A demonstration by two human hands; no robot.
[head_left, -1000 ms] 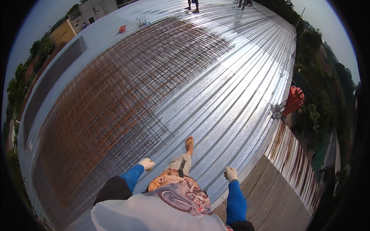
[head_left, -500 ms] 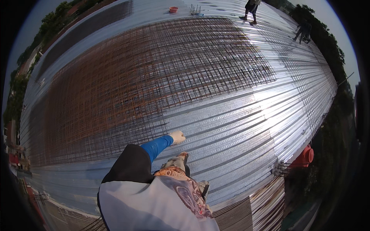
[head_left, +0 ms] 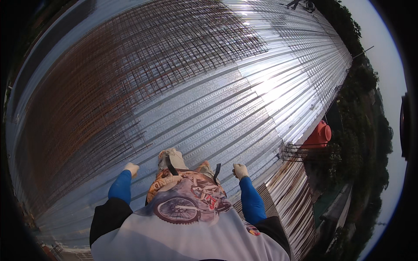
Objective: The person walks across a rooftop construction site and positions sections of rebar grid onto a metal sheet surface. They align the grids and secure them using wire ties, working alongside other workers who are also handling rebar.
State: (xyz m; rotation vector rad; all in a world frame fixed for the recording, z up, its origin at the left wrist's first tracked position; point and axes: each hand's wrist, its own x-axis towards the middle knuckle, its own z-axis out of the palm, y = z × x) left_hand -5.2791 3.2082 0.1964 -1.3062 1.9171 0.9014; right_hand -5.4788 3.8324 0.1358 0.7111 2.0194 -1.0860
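My left hand point(head_left: 131, 169), in a pale glove, is held out on the left side with its fingers curled into a fist. Nothing shows in it. It is nearest the ribbed metal decking point(head_left: 213, 106) and the near end of the rusty rebar grid point(head_left: 143, 69). On the other side of my body, my right hand point(head_left: 240, 171) is also a gloved fist, with no object seen in it. Blue sleeves cover both forearms. Between the hands show my printed shirt point(head_left: 183, 209) and light trousers point(head_left: 170, 156).
Bare rebar ends point(head_left: 148, 144) stick out at the grid's near edge. The deck's edge runs down the right, where a red tank point(head_left: 321, 134) stands below. Nearer lies a corrugated roof point(head_left: 289, 187). A co-worker point(head_left: 300, 4) is partly visible at the far top.
My view has turned right and downward. My left hand has shifted from ahead of me to my left side, and my right hand has come into view. The red bucket has left the view.
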